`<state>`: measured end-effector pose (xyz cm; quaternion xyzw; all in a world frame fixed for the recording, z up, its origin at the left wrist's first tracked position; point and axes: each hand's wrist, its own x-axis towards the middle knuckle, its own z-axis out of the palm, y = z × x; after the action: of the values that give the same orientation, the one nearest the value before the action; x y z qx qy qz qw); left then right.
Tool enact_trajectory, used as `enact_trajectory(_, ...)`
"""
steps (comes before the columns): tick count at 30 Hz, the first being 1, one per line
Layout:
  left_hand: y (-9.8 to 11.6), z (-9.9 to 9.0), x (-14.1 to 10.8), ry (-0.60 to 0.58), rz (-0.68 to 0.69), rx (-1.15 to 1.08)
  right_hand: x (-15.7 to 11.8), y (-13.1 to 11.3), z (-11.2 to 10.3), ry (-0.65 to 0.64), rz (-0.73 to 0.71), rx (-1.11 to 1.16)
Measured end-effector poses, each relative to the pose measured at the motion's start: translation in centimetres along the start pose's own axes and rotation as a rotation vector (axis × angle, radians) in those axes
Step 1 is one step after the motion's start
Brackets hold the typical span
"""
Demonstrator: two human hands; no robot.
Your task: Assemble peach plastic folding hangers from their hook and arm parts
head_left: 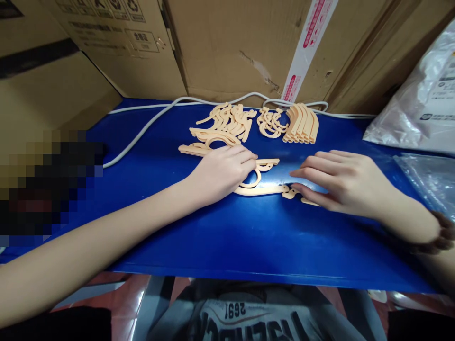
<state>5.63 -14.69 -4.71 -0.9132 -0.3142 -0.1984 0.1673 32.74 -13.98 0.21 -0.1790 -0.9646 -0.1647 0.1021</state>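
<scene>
My left hand (227, 171) is closed, palm down, over beige plastic parts that look like folding clothes hanger pieces. A ring-shaped hook (256, 179) and a flat arm piece (268, 163) stick out past its fingers, which hide the rest. Below them a long curved hanger arm (261, 191) lies on the blue table. My right hand (341, 182) is open, thumb and fingers apart, holding nothing I can see. Its thumb is at a small hanger joint piece (290, 193) by the arm's right end. Another beige piece (309, 202) shows partly under this hand.
Behind my hands lie a loose pile of hanger pieces (227, 121), a heap of hooks (270, 122) and a neat stack of curved arms (301, 124). A white cable (142, 130) runs along cardboard boxes (241, 52). Plastic bags (419, 104) lie at right.
</scene>
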Motion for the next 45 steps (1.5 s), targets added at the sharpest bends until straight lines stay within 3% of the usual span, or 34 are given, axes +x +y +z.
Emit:
enact_trajectory(5,1.3,-0.7,0.3,-0.008,-0.073,-0.118,-0.4,0.0,-1.0,-0.185,0.074,0.14)
enact_trajectory(12,2.9,-0.7,0.3,-0.152,-0.065,-0.445,-1.0,-0.2,-0.5,-0.33,0.159,0.316)
enact_trajectory(22,2.8,-0.4,0.4,-0.22,-0.09,-0.501,-0.6,-0.1,0.5,-0.212,0.141,0.231)
enact_trajectory(29,2.9,-0.3,0.4,-0.244,-0.121,-0.477,-0.2,-0.4,2.7,-0.165,0.269,0.27)
enact_trajectory(34,2.8,-0.3,0.4,-0.252,-0.127,-0.474,-0.1,-0.2,2.7,-0.122,0.384,0.375)
enact_trajectory(45,2.6,-0.5,0.5,-0.204,-0.159,-0.545,0.3,-0.5,1.6,-0.173,0.421,0.518)
